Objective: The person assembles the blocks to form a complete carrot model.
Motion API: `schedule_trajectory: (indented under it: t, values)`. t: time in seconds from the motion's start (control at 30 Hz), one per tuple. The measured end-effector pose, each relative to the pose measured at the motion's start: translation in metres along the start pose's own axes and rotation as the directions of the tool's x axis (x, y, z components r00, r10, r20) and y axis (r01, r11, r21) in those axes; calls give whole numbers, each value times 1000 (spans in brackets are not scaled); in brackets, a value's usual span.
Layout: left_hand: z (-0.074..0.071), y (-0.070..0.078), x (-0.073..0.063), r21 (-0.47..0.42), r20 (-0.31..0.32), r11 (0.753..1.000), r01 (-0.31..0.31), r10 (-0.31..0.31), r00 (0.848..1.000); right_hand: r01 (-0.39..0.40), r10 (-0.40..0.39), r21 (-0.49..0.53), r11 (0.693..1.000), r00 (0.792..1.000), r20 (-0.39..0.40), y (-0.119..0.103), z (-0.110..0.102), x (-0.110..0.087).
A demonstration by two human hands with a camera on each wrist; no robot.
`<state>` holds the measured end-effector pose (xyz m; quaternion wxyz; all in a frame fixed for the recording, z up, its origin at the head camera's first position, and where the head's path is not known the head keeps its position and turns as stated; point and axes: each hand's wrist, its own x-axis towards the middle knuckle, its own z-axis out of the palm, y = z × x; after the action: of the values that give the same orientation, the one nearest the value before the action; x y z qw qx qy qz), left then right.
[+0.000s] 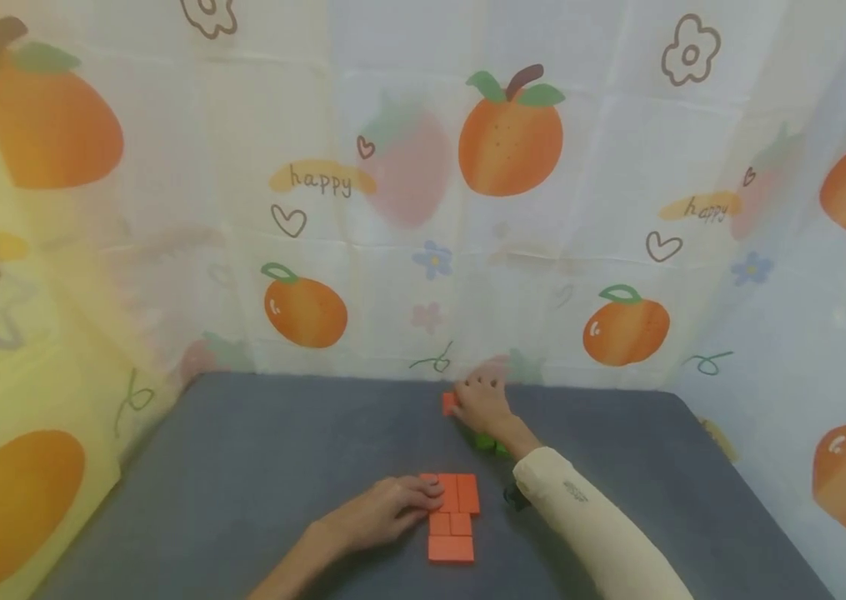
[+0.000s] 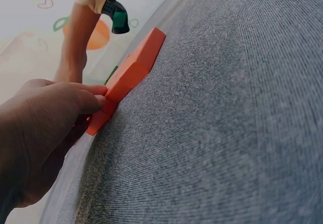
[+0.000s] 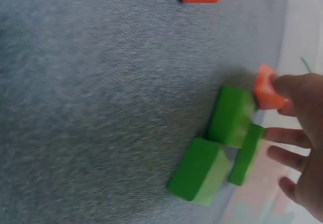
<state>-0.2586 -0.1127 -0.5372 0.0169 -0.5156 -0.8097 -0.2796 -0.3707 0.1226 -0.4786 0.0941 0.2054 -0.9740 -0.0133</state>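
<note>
Several flat orange blocks (image 1: 458,493) lie edge to edge on the grey cloth, forming a wide row above narrower ones. My left hand (image 1: 392,506) rests at their left side, its fingertips on the upper left block; in the left wrist view the fingers touch the edge of the orange blocks (image 2: 132,71). Far across the table, my right hand (image 1: 484,407) pinches a separate small orange block (image 3: 266,89) between thumb and index finger. The other fingers of that hand are spread beside green blocks (image 3: 231,117), partly hidden by the wrist in the head view.
The table (image 1: 257,467) has a grey cloth top. A fruit-printed curtain (image 1: 392,275) hangs along its back and sides. Under the right sleeve (image 1: 580,517) shows a dark wrist device (image 1: 517,497). The green blocks (image 1: 490,443) sit close before the right wrist.
</note>
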Motion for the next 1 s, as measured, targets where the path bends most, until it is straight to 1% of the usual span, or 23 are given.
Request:
schedule_trajectory:
  t: [0.07, 0.17, 0.2, 0.23, 0.37, 0.43, 0.47, 0.53, 0.57, 0.6, 0.7, 0.77, 0.8, 0.83, 0.9, 0.97, 1.0]
  values:
    - [-1, 1, -1, -28, 3, 999, 28, -28, 1000, 8, -8, -18, 1000, 999, -32, -1, 3, 0]
    - [7, -11, -2, -11, -1, 1000, 16, -16, 1000, 21, -23, -26, 999, 997, -70, -4, 6, 0]
    - [10, -15, -2, -8, -5, 1000, 9, -9, 1000, 34, -34, -3, 999, 997, -75, -5, 7, 1]
    - [12, -17, -2, -14, -4, 1000, 11, -11, 1000, 49, -47, 31, 998, 996, -72, -6, 7, 1]
    - [8, -15, -2, -2, -2, 1000, 2, -2, 1000, 120, -116, 156, 980, 993, -37, -11, 5, 5]
    - [10, -16, -3, 7, -12, 1000, -4, 4, 1000, 134, -137, 180, 974, 991, 4, -13, 3, 6]
    - [8, -14, -2, 6, -9, 1000, -2, 2, 1000, 137, -144, 189, 972, 989, 21, -14, 2, 7]
    - [15, -19, -3, -3, -32, 1000, -5, 5, 999, 151, -162, 199, 968, 986, 40, -16, 1, 7]
    - [12, -16, -3, 1, -25, 1000, -5, 5, 1000, 161, -172, 193, 968, 984, 44, -17, 1, 7]
    - [14, -17, -3, -4, -29, 1000, -4, 4, 1000, 172, -182, 175, 970, 982, 45, -17, 1, 6]
    - [13, -15, -3, 0, -27, 1000, -7, 7, 1000, 236, -237, 102, 966, 972, -3, -15, -1, 0]
    - [6, -6, -2, -5, -6, 1000, 12, -12, 1000, 280, -280, 44, 959, 960, -12, -12, -3, -7]
    - [7, -5, -2, 2, -4, 1000, 9, -9, 1000, 300, -300, 30, 954, 954, -3, -10, -5, -10]
    - [4, -1, -1, 6, -1, 1000, 15, -15, 1000, 323, -323, 26, 946, 946, 10, -7, -7, -13]
    - [-5, 11, 1, 2, 21, 999, 44, -44, 999, 359, -362, 55, 932, 930, 58, -3, -11, -19]
    - [-12, 20, 3, 2, 32, 997, 71, -71, 997, 363, -373, 103, 926, 922, 103, 1, -17, -22]
    - [-14, 23, 3, 10, 31, 997, 75, -75, 997, 354, -368, 124, 927, 923, 116, 2, -20, -23]
